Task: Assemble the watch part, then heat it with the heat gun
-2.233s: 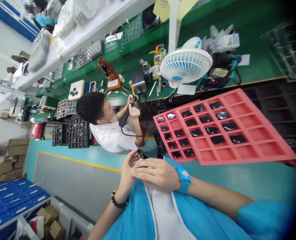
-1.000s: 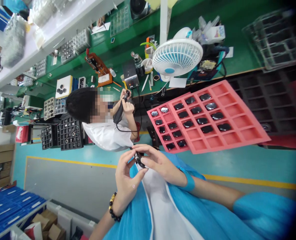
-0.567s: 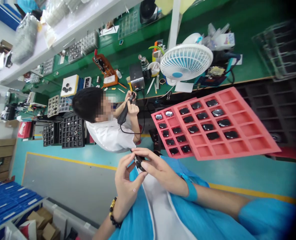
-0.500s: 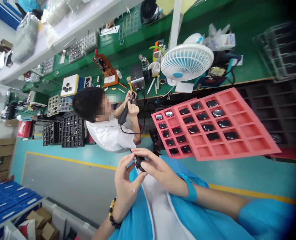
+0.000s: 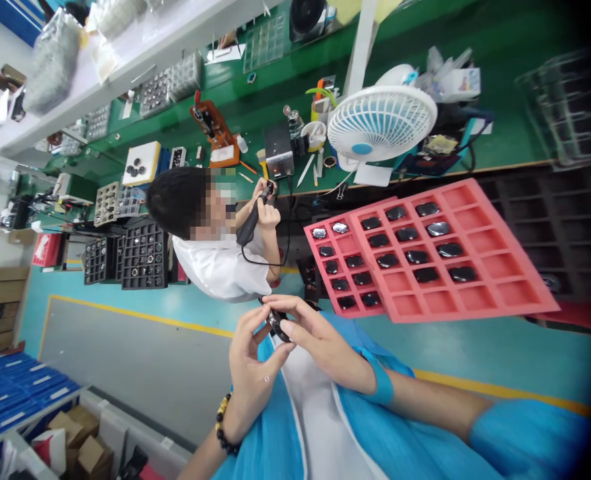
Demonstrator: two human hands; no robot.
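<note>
A small glossy black piece with a rounded outline (image 5: 277, 325) is held up in front of my chest between both hands; its exact kind is not clear. My left hand (image 5: 250, 363), with a beaded bracelet at the wrist, pinches it by the fingertips and thumb from the left. From the other side my right hand (image 5: 320, 343) grips it, thumb on its face and fingers along the upper edge. To the right of my hands is a pink tray (image 5: 505, 230) with several shiny black rounded pieces in its compartments; it overlaps a second pink tray (image 5: 311, 235).
A co-worker in a white shirt (image 5: 215, 267) sits ahead, holding a dark handheld tool (image 5: 248, 230). Beyond is a green bench (image 5: 320, 40) with a white fan (image 5: 382, 127). Black compartment trays (image 5: 145, 257) stand left. Boxes in a grey bin (image 5: 95, 460) lie lower left.
The view has shifted slightly, so the bench and fan appear a little further right. My hands keep the same grip on the black piece, which looks turned very slightly.
</note>
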